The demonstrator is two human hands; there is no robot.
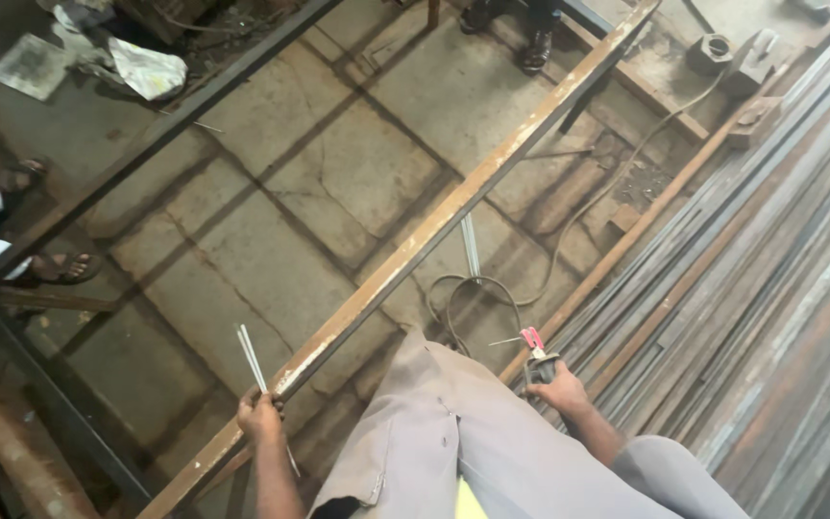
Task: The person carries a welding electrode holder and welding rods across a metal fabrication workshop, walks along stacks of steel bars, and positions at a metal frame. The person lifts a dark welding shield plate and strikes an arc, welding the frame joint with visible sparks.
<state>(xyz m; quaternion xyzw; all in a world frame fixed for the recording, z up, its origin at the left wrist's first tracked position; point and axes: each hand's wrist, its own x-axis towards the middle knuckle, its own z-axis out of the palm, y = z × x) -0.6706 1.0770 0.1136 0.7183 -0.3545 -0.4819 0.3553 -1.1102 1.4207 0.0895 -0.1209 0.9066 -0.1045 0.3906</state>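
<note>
**Workshop floor, rods in one hand, holder in the other**

Stone-slab floor [338, 183], cracked and dusty, seen from above. A long rusty steel bar [453, 207] runs diagonally from lower left to upper right; a darker bar [160, 130] lies roughly parallel, further left. Stacked steel strips and angle lengths [770, 259] fill the right side.

Left hand [261, 418]: grip closed around a few thin, pale welding rods [251, 356], held just beside the rusty bar, tips pointing up and away from the person. The rods' lower ends stick out below the fist.

Right hand [559, 392]: grip closed on a welding electrode holder [536, 354] with a red jaw, held over the edge of the steel stack. A thin rod tip shows at its clamp. A cable [477, 298] loops on the floor close by and trails toward the upper right.

The person's grey trouser leg [453, 432] sits between the two hands. Another person's sandalled foot [64, 267] at the left edge; dark shoes [530, 43] at top. Crumpled paper [146, 67] upper left.
</note>
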